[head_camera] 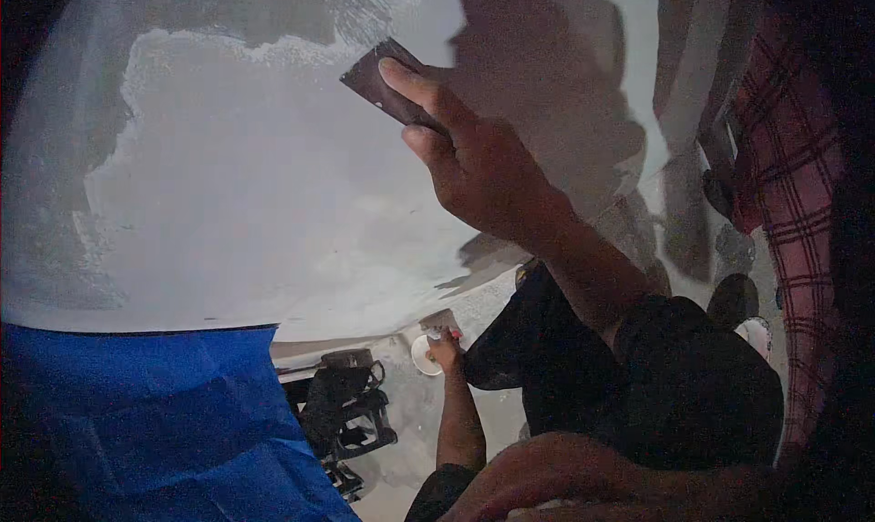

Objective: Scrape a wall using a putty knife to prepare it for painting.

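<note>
My right hand (478, 160) grips a dark, flat rectangular spreader (393, 85), thumb and fingers on opposite sides of it. The blade lies against a broad pale surface (239, 160), at the ragged edge of a white coat that looks like filler. Scratchy white streaks show just beyond the blade. Lower and farther off, my left hand (446, 352) is curled around a small flat tool (441, 320) with white and red patches near the fingers, too blurred to name exactly. It is over a round white container (422, 356), whose contents cannot be made out.
A creased blue sheet (164, 413) spans the lower left, along the surface's edge. Black slotted objects (355, 406) sit beside it above the grey floor (417, 447). At the right is red plaid fabric (796, 201). A dark shadow (554, 64) falls across the surface.
</note>
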Demonstrator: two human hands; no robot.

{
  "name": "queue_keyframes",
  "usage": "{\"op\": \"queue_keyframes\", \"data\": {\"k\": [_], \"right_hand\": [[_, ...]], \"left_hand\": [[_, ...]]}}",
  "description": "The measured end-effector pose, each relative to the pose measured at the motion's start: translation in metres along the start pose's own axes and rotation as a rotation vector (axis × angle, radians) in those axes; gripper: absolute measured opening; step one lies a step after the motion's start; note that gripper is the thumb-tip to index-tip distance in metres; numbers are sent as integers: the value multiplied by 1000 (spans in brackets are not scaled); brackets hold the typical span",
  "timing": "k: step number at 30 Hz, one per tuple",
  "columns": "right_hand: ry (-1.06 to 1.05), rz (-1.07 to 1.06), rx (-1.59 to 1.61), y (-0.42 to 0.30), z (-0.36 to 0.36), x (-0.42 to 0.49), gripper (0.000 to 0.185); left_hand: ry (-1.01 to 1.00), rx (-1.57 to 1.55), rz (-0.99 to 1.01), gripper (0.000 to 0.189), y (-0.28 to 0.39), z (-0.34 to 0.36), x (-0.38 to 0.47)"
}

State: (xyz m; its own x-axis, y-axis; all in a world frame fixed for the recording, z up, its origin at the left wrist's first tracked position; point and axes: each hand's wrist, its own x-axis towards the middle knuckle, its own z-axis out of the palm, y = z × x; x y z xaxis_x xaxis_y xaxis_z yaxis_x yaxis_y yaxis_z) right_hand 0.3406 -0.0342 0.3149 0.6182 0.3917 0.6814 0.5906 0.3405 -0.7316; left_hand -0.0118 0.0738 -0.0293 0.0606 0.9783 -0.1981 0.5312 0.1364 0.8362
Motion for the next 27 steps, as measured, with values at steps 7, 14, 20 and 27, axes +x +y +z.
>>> {"op": "queue_keyframes", "data": {"k": [7,14,20,27], "right_hand": [[58,5,60,-4,2,10,51],[-18,57,-24,-9,-15,9,50],[65,-110,-129,-15,-2,29,50],[-142,59,-293,-21,-6,23,55]], "left_hand": [[10,122,-39,55,-5,-3,7],[-9,-86,-50,63,-19,0,9],[-1,36,-7,58,-29,-3,14],[-55,186,202,34,-63,0,29]]}}
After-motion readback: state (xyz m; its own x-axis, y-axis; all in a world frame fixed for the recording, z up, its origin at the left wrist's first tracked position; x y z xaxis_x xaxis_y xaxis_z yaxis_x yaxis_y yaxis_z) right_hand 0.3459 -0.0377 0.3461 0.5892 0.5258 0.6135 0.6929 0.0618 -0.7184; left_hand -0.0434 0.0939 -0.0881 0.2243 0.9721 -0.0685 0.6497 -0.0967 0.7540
